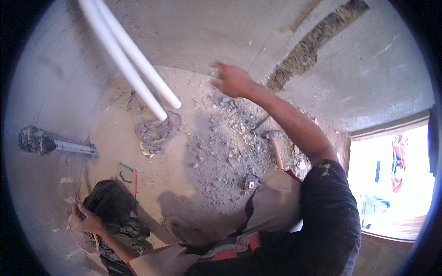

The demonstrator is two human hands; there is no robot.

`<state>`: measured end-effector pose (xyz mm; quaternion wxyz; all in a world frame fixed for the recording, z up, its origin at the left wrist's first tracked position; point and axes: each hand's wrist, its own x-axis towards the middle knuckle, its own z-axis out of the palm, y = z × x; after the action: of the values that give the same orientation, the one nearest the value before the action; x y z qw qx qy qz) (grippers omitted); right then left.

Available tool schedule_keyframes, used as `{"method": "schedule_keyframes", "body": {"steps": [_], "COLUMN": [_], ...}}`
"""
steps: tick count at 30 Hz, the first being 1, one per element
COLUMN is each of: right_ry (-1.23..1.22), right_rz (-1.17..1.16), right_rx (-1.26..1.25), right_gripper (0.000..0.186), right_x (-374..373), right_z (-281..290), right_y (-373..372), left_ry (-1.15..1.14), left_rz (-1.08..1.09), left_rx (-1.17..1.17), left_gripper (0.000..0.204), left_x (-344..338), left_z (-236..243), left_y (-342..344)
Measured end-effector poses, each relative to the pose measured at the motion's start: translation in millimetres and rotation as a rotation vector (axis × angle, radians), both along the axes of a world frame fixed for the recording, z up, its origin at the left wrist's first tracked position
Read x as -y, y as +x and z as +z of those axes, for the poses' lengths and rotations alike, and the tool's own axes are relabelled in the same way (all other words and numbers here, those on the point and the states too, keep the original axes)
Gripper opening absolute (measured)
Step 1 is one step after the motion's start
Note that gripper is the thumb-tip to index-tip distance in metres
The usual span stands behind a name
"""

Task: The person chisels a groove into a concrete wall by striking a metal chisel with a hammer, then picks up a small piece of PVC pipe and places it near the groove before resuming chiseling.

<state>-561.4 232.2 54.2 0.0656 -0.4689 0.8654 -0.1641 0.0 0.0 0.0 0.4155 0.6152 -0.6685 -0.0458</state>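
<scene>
My right hand [234, 81] reaches out in front of the far wall, above the rubble, with nothing in it. Its fingers are spread and slightly blurred. At the lower left, my left hand [87, 221] has bent fingers at the edge of a pale round object [79, 235]; what they grip is not clear. Beside it lies a crumpled black bag or cloth [107, 200]. A hammer [276, 154] with a wooden handle rests on the rubble below my right forearm. Close to its head is a thin dark rod [261, 122].
Two white pipes [138, 76] slant down from the upper left, near a crumpled grey cloth [159, 133]. Broken rubble [225, 142] covers the middle floor. A rough channel [313, 46] cuts the wall. A wrapped pipe [73, 146] sticks out at left. A bright opening [382, 184] is at right.
</scene>
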Motion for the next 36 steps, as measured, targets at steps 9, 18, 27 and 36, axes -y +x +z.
{"method": "schedule_keyframes", "body": {"steps": [9,18,27,36], "right_ry": [0.209,0.366,-0.115,-0.078], "right_rz": [-0.581,-0.654,-0.848,-0.818], "right_rx": [0.25,0.547,0.916,0.741], "right_gripper": [0.046,0.048,0.044,0.034], "right_x": [-357.0,-388.9,-399.1,-386.4], "right_z": [-181.0,-213.9,-262.3,-235.6], "right_y": [-8.8,73.1,73.0,84.0], "left_ry": [0.337,1.563,1.072,0.561], "left_rz": [-0.613,-1.384,-1.676,-1.603], "left_rx": [0.077,0.104,0.349,0.69], "left_gripper": [0.022,0.018,0.026,0.038], "left_x": [-117.4,-290.0,-359.7,-373.0], "left_z": [-74.3,23.1,-19.6,-138.3], "left_y": [-164.1,-326.5,-445.5,-573.6]}}
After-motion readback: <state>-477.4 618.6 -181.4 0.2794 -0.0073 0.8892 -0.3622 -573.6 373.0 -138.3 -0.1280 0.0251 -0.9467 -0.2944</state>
